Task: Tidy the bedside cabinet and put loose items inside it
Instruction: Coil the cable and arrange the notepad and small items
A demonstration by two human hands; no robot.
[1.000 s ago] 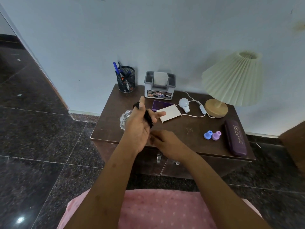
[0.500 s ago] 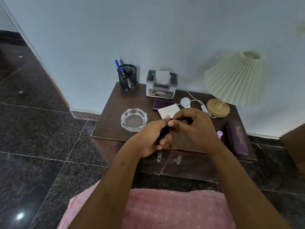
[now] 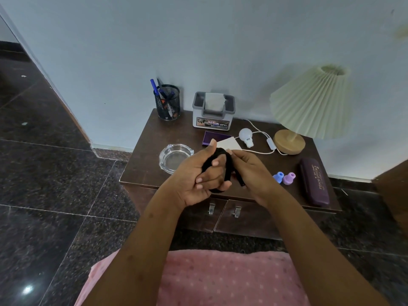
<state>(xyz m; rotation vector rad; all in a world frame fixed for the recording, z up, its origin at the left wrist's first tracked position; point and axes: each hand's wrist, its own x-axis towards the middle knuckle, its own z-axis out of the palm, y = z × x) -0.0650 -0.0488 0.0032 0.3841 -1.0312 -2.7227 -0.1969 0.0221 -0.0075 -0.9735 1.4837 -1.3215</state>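
While the left hand (image 3: pixel 199 173) has the black cord (image 3: pixel 229 164) looped round its fingers and the right hand (image 3: pixel 249 171) pinches its tail above the cabinet (image 3: pixel 143 166), a slack turn could slide off onto the glass ashtray (image 3: pixel 175 157).

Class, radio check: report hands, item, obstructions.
Left hand and right hand both gripping black cord, winding it. Cabinet doors shut. Nothing blocking.

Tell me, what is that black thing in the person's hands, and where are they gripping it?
A black cord, wound around the left hand fingers; the right hand pinches its upper part. What kind of cord cannot be told.
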